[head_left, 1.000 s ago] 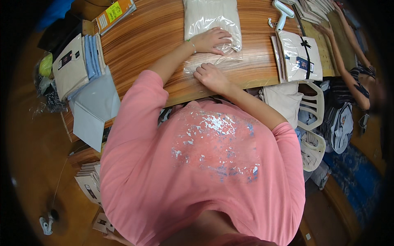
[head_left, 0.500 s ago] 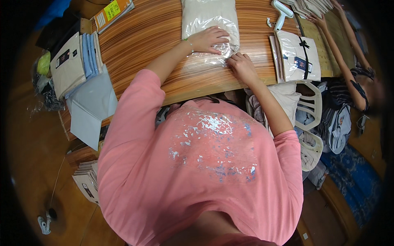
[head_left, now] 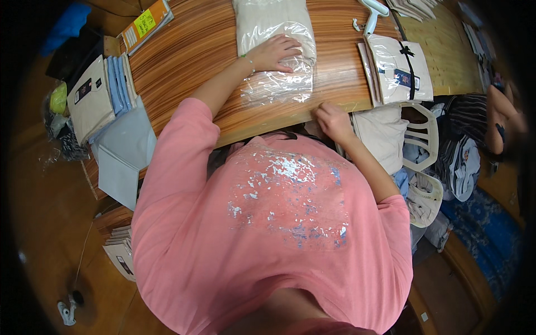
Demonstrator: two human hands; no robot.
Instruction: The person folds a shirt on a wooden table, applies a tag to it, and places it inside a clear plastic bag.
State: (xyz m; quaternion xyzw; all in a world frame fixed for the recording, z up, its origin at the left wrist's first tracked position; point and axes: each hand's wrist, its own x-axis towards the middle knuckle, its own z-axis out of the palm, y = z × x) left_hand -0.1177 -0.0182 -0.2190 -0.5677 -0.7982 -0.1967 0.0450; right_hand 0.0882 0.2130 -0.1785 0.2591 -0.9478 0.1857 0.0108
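A folded beige cloth item lies in a transparent plastic bag [head_left: 279, 84] on the wood-grain table, its loose bag end toward me. My left hand [head_left: 273, 54] rests on the bag with its fingers stretched out, where cloth and bare plastic meet. At the table's front edge is my right hand [head_left: 333, 121], apart from the bag, its fingers curled together. Whatever those fingers may hold is hidden.
On the right lie a packed beige stack with a black ribbon [head_left: 403, 70] and a lint roller [head_left: 373, 15]. At left are folded beige and blue cloths [head_left: 100, 97] and grey-white sheets [head_left: 120, 159]. A white plastic chair [head_left: 427, 137] carries fabric; a person [head_left: 497, 120] is beyond it.
My right hand has moved off the bag's near corner toward me, to the table edge. My left hand stays on the bag. The person on the right has drawn their arms back from the far table.
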